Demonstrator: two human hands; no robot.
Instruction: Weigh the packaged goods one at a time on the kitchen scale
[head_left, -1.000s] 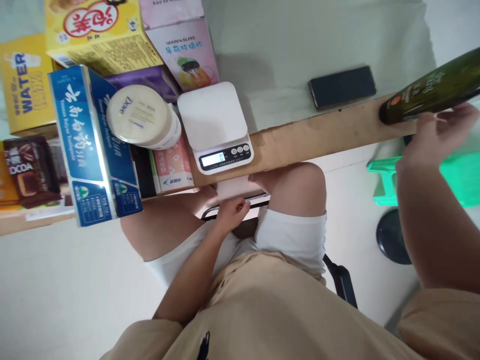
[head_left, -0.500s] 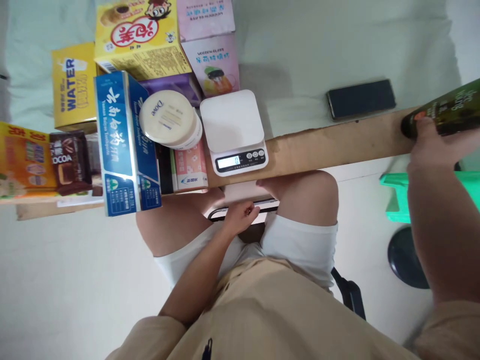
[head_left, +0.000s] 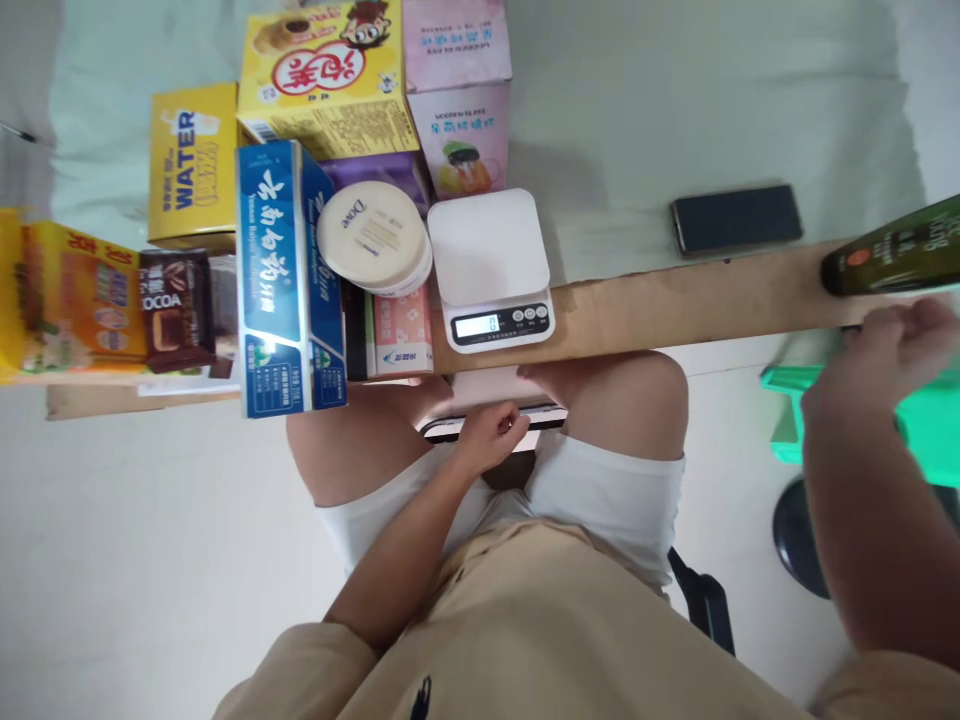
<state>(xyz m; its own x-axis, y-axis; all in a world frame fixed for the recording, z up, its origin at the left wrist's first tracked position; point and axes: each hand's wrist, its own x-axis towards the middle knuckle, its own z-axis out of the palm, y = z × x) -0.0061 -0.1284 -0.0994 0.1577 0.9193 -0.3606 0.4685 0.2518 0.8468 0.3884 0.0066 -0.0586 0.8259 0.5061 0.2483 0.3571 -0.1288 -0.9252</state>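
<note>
The right hand [head_left: 885,350] has released the one dark green bottle [head_left: 892,260], which now lies at the table edge [head_left: 675,300]; fingers loosely curled, just below it. The left hand [head_left: 487,435] rests curled in the lap. One scale [head_left: 491,265] and one phone [head_left: 735,220] flank open tabletop.

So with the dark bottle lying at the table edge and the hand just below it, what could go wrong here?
The dark green bottle lies on its side at the wooden table edge; it could roll off. The right hand is blurred just below it and might knock it. On the left, the blue toothpaste box overhangs the edge and could tip.
</note>
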